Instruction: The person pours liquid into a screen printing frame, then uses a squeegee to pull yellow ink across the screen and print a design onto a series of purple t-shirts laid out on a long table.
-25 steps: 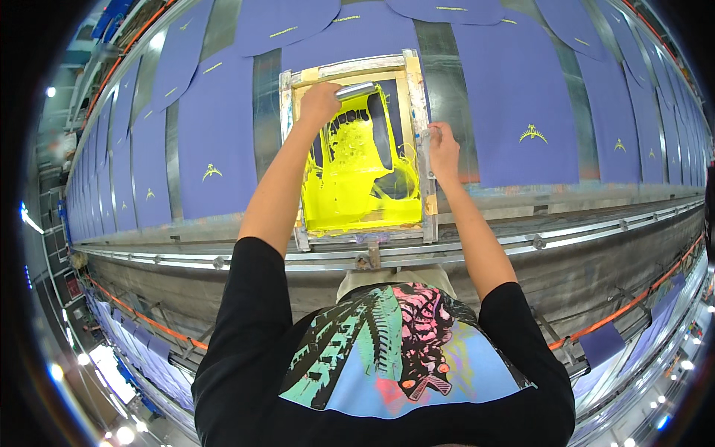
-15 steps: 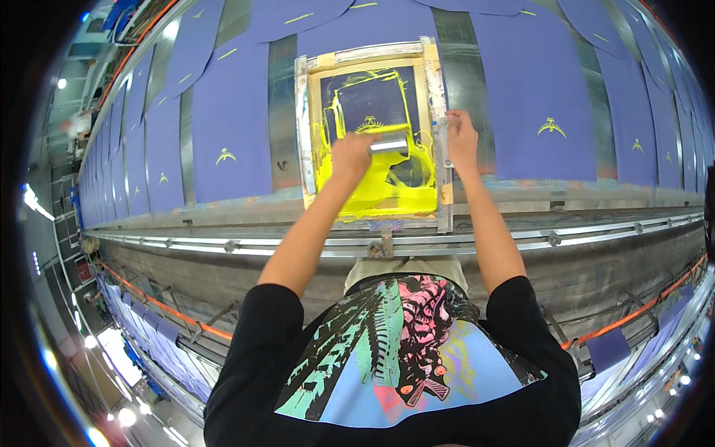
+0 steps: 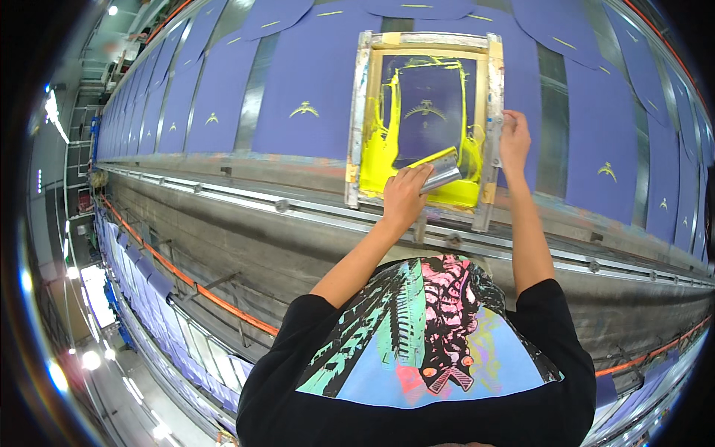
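Observation:
My left hand (image 3: 404, 195) is wrapped round one end of a metal squeegee (image 3: 442, 170), which slants across the lower part of a screen-printing frame (image 3: 360, 112). Bright yellow ink (image 3: 378, 170) coats the squeegee's edge and lies thick along the mesh's left side and bottom. In the middle of the mesh, a dark rectangle is wiped thin, and a faint crest-shaped motif (image 3: 425, 110) shows through. With closed fingers, my right hand (image 3: 515, 138) grips the frame's right side rail (image 3: 493, 119) about midway along it. The fingertips are partly hidden behind the rail.
Purple fabric panels (image 3: 298, 82) lie in rows on the long table, several bearing a small yellow crest. Grey table strips (image 3: 551, 112) show between them. A metal rail (image 3: 246, 200) runs along the near edge. Behind it stretches an orange tube (image 3: 186, 276) beside another table.
My left hand has drawn the squeegee down toward the frame's near end, wiping ink off the middle of the mesh. My right hand stays at the side rail. The whole view has shifted and tilted.

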Demonstrator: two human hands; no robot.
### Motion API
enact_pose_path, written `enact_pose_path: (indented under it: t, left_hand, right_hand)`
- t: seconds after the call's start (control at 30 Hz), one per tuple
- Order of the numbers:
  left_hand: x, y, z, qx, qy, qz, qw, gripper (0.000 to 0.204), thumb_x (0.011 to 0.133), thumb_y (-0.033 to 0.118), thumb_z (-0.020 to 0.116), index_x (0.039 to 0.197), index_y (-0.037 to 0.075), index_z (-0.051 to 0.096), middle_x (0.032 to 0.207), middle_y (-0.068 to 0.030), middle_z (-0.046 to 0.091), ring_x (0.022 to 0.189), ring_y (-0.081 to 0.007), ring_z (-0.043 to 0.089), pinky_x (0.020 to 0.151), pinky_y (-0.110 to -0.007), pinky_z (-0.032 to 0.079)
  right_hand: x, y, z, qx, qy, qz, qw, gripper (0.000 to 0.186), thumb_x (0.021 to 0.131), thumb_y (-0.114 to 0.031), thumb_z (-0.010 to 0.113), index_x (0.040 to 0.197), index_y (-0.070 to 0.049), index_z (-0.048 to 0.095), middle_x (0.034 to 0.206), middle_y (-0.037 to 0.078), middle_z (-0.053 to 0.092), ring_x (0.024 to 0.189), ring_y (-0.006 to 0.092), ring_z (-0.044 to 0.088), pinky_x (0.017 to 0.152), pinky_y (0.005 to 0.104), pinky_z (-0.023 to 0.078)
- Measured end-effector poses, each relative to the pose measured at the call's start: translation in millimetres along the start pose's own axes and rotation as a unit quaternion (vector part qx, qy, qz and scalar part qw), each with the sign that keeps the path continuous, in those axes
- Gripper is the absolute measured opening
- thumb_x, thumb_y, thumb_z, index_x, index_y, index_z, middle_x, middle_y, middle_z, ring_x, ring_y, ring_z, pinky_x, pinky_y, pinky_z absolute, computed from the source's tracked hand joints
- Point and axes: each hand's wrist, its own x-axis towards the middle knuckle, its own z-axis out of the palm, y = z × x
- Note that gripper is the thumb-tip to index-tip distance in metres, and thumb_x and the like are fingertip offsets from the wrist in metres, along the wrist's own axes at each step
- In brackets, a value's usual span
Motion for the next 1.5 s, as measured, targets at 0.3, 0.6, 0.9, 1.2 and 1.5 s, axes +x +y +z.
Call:
enact_pose_path:
  t: [0.3, 0.6, 0.9, 1.2, 1.5]
  left_hand:
    - [-37.3, -248.5, -156.6, -0.034, -0.132, 0.045, 0.99, 0.053, 0.069, -0.005, 0.068, 0.119, 0.012, 0.072, 0.111, -0.0093, 0.073, 0.094, -0.0286, 0.069, 0.083, -0.042, 0.055]
    - [3.0, -375.8, -233.2, -0.062, -0.233, -0.212, 0.947, 0.039, 0.075, 0.02, 0.08, 0.11, 0.005, 0.074, 0.08, -0.0136, 0.072, 0.072, -0.0252, 0.07, 0.07, -0.035, 0.053]
    - [113.1, -387.4, -188.5, -0.079, -0.632, -0.079, 0.767, 0.044, 0.07, 0.016, 0.086, 0.107, -0.002, 0.071, 0.092, -0.0108, 0.075, 0.088, -0.0186, 0.067, 0.082, -0.034, 0.05]
    - [214.6, -393.8, -196.3, 0.122, -0.131, -0.027, 0.983, 0.035, 0.077, 0.018, 0.071, 0.111, 0.016, 0.077, 0.104, -0.0113, 0.075, 0.095, -0.0336, 0.072, 0.084, -0.042, 0.057]
    - [25.8, -359.3, -163.8, 0.13, -0.021, 0.084, 0.988, 0.042, 0.075, -0.002, 0.066, 0.105, 0.026, 0.076, 0.115, 0.0079, 0.073, 0.1, -0.0169, 0.065, 0.08, -0.038, 0.045]
  right_hand:
    - [-110.4, -84.6, 230.2, 0.072, 0.006, -0.033, 0.997, 0.017, 0.102, -0.02, 0.057, 0.111, -0.009, 0.065, 0.069, 0.013, 0.059, 0.062, 0.0251, 0.056, 0.062, 0.0389, 0.045]
    - [-144.5, -133.6, 293.5, 0.042, -0.01, 0.014, 0.999, 0.015, 0.102, -0.019, 0.056, 0.11, -0.009, 0.064, 0.068, 0.016, 0.06, 0.06, 0.0302, 0.058, 0.061, 0.0436, 0.044]
    - [-140.9, -121.0, 308.9, -0.036, -0.004, 0.01, 0.999, 0.016, 0.103, -0.021, 0.055, 0.11, -0.009, 0.063, 0.077, 0.022, 0.066, 0.075, 0.0439, 0.065, 0.067, 0.0499, 0.047]
    - [-139.1, -128.6, 305.1, -0.027, -0.029, 0.053, 0.998, 0.016, 0.103, -0.022, 0.054, 0.111, -0.011, 0.062, 0.075, 0.024, 0.064, 0.075, 0.0451, 0.065, 0.069, 0.0514, 0.047]
    - [-137.9, -117.0, 305.4, -0.013, -0.006, 0.028, 1.0, 0.02, 0.103, -0.022, 0.054, 0.114, -0.008, 0.063, 0.086, 0.018, 0.07, 0.072, 0.034, 0.064, 0.068, 0.0437, 0.048]
